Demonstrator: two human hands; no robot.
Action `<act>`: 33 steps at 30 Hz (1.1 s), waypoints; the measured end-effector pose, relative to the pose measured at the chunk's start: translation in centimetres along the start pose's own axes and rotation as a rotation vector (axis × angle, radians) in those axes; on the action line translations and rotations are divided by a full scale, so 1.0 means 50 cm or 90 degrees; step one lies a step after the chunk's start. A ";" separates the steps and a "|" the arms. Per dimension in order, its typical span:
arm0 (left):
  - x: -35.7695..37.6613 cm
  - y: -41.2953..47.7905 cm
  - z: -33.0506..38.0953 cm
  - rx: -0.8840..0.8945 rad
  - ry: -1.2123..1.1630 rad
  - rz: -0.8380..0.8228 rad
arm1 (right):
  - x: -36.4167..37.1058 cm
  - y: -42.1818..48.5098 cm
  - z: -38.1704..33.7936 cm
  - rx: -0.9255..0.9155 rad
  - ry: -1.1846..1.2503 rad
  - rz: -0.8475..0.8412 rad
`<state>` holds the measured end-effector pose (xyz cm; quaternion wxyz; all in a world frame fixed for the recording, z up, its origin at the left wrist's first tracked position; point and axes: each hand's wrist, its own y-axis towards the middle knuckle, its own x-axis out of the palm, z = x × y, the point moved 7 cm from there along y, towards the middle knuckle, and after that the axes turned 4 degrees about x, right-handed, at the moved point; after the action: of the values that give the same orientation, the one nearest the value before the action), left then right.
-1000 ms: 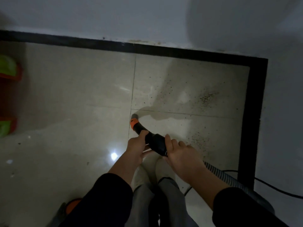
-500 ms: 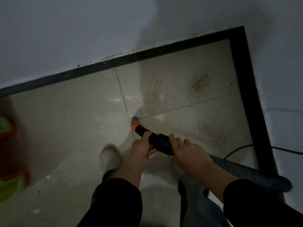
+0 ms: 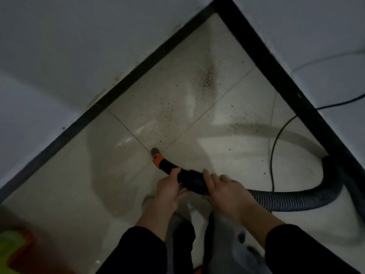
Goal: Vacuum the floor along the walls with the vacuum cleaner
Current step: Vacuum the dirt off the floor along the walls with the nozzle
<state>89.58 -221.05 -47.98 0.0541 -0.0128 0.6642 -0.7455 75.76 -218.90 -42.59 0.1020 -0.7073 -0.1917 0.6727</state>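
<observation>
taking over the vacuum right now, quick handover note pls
Left hand grips the wand at the front; right hand grips it at the hose end.
Nozzle is down at a tile joint, apart from the skirting.
Done: the left tile looks free of dirt.
Left: the dirt pile further ahead, the specks before it, the grit on the right. Mind the cord lying there.

Dim light falls on a glossy, pale tiled floor point(image 3: 79, 184), crossed by thin grout lines point(image 3: 126, 127) and scattered with dark specks point(image 3: 207, 78). Two plain white walls point(image 3: 79, 46) meet at a corner, edged by a black baseboard point(image 3: 138, 73). A blurred green and orange object point(image 3: 13, 246) sits at the lower left.
</observation>
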 end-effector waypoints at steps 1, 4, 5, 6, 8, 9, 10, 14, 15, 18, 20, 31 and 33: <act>-0.002 0.000 0.000 0.000 0.011 -0.002 | -0.005 -0.004 -0.004 0.005 -0.004 0.012; -0.007 -0.002 0.003 -0.001 0.039 -0.017 | -0.007 -0.019 -0.015 0.013 0.002 0.030; -0.007 -0.003 0.003 -0.001 0.050 -0.021 | -0.003 -0.024 -0.017 0.020 0.006 0.038; -0.009 -0.006 0.001 -0.003 0.062 -0.020 | 0.003 -0.031 -0.019 0.031 0.013 0.043; -0.011 -0.011 -0.005 -0.012 0.085 -0.020 | 0.009 -0.044 -0.026 0.052 0.028 0.048; -0.012 -0.013 -0.009 -0.016 0.094 -0.022 | 0.012 -0.050 -0.030 0.057 0.035 0.053; -0.013 -0.014 -0.012 -0.017 0.102 -0.026 | 0.013 -0.056 -0.032 0.062 0.040 0.060; -0.018 -0.008 -0.021 0.002 0.115 -0.015 | 0.028 -0.070 -0.036 0.072 0.050 0.080; -0.019 -0.008 -0.023 0.004 0.121 -0.012 | 0.031 -0.072 -0.038 0.075 0.052 0.079; -0.022 -0.007 -0.027 0.008 0.133 -0.007 | 0.036 -0.078 -0.040 0.079 0.058 0.078; -0.022 -0.009 -0.029 0.008 0.140 -0.007 | 0.034 -0.080 -0.040 0.082 0.062 0.076; -0.064 0.002 0.028 0.048 0.166 0.001 | 0.022 -0.031 -0.080 0.112 0.104 0.055; -0.065 0.004 0.035 0.055 0.178 -0.010 | 0.024 -0.028 -0.083 0.126 0.112 0.049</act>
<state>93.00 -222.50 -47.81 -0.0441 0.0885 0.6325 -0.7682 79.71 -216.66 -42.79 0.1622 -0.7567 -0.0875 0.6272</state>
